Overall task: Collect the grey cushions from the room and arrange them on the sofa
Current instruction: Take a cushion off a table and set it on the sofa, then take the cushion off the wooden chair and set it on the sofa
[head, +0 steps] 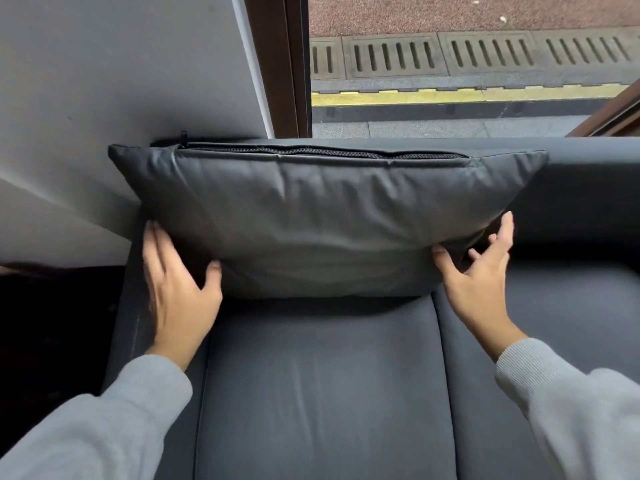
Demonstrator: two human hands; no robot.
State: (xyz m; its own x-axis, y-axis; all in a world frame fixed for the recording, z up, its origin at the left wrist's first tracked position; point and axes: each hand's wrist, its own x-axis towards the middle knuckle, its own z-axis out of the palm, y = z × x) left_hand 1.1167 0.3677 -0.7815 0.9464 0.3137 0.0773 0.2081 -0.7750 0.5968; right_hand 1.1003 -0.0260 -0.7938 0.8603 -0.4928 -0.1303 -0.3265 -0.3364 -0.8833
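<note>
While the grey cushion (pixel 311 216) stands on edge against the backrest of the sofa (pixel 311 393), at its left end by the armrest, the head view shows both hands spread at its lower corners. The left hand (pixel 176 289) lies flat against the lower left corner, fingers splayed and thumb touching the fabric; it presses rather than grips. The right hand (pixel 481 282) is open too, fingers fanned beside the lower right corner, thumb tip on the cover, closed on nothing. By my reading, this cushion is being settled into place, and the next move calls for letting go and fetching another, if any remain; none shows here. The cushion is a plump rectangle in smooth, faintly shiny dark grey, creased, with a black zip (pixel 322 152) along its top edge. The sofa's seat pads wear a similar smooth, matt cover with stitched seams.
</note>
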